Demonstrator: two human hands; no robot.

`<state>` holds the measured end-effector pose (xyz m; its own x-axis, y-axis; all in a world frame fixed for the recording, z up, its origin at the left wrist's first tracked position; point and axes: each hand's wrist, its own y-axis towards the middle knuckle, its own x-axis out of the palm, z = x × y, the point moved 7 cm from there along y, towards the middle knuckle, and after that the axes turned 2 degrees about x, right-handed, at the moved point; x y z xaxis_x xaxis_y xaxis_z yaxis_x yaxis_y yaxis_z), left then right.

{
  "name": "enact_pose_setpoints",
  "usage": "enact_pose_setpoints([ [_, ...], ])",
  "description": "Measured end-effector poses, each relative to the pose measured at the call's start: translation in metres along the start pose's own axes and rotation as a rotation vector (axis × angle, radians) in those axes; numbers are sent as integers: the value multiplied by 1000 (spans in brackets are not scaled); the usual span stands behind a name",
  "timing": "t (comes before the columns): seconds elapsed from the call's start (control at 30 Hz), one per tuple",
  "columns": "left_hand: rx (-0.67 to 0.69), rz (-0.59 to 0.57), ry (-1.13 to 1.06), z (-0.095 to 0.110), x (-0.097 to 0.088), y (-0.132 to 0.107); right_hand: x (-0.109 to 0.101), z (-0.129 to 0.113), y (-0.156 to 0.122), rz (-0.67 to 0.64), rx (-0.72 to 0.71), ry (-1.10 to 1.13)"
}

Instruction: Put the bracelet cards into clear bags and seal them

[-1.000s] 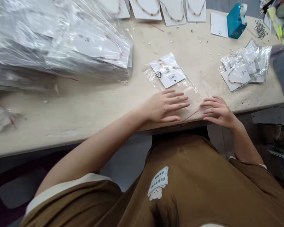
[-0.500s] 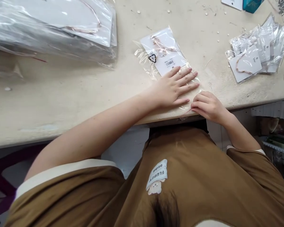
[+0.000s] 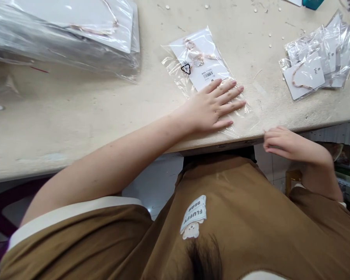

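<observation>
My left hand lies flat with its fingers spread, pressing the lower end of a clear plastic bag onto the table. Inside the bag is a white card with a barcode and a rose-gold chain bracelet; the fingers cover its lower edge. My right hand hovers at the table's front edge, to the right of the bag and apart from it. Its fingers are curled together and slightly blurred; whatever they may pinch is too small to make out.
Several bagged bracelet cards lie piled at the right. A large clear bag of cards fills the upper left. Small white dots and thread scraps dot the table. A teal object sits at the top right.
My right hand has left the bag's lower corner and moved right, past the table edge. The thin reddish strip at its fingers no longer shows clearly. My left hand has stayed in place.
</observation>
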<state>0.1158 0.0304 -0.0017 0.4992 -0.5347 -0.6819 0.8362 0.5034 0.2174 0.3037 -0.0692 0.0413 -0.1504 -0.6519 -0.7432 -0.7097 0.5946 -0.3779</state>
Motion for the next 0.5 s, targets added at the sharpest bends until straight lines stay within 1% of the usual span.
enact_pose_setpoints([
  [0.07,-46,55,-70,-1,-6,2,-5,18,-31,-95,110,142],
  [0.1,-52,73,-96,0,-9,3,-11,26,-45,-97,171,206],
  [0.13,-40,77,-103,2,-12,4,-20,34,-57,-49,235,255],
  [0.23,68,30,-40,18,-15,1,-52,52,-85,246,391,365],
  [0.27,97,14,-19,25,-14,-3,-56,57,-92,311,426,416],
  [0.3,115,1,-7,32,-12,-8,-54,62,-96,317,452,478],
  [0.33,125,-6,-3,38,-9,-14,-44,67,-99,252,465,550],
  [0.37,126,-8,-2,45,-6,-21,-27,72,-100,142,458,624],
  [0.4,119,-3,4,50,-1,-28,-8,75,-100,33,426,686],
  [0.43,101,11,19,54,4,-34,13,79,-100,-42,381,713],
  [0.47,78,31,46,57,9,-41,34,84,-98,-74,327,723],
  [0.5,53,55,90,58,14,-47,50,90,-94,1,267,693],
])
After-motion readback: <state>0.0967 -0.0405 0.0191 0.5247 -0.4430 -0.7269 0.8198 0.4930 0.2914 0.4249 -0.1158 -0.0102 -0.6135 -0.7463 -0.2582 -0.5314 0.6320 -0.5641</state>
